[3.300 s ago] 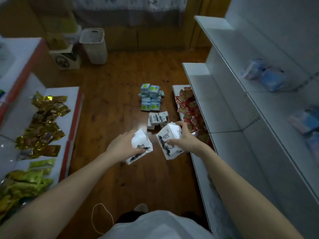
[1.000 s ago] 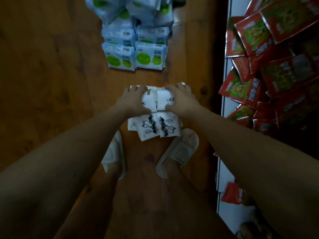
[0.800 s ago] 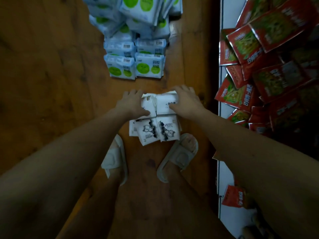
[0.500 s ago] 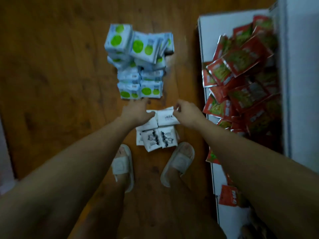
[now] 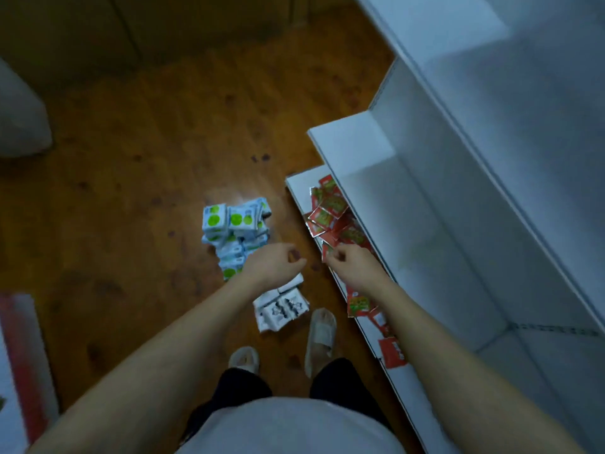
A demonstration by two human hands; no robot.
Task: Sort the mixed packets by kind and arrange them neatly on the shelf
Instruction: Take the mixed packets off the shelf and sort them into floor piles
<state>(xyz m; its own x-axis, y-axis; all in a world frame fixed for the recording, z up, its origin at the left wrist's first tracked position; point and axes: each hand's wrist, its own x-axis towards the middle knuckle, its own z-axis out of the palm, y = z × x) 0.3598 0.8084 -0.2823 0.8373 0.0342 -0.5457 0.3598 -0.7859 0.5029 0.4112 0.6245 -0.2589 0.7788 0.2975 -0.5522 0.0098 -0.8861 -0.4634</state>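
Both hands, left (image 5: 273,262) & right (image 5: 352,262), off white packets (image 5: 281,309) at frame ctr, now loosely curled, empty; white pile done, shelving next.

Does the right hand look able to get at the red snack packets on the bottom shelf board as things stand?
Probably yes: the right hand, holding nothing, hovers over the red snack packets, which lie uncovered on the white bottom shelf board, partly beneath the board above.

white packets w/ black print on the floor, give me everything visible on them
The white packets form a small, low pile on the wooden floor, just ahead of the person's slippers. They look like soft plastic wrappers with a black figure print on top, blurred beyond reading. The nearer ones lie flat side by side; the far part is hidden under the left hand, which hovers above, apparently without touching. The pile sits slightly askew.
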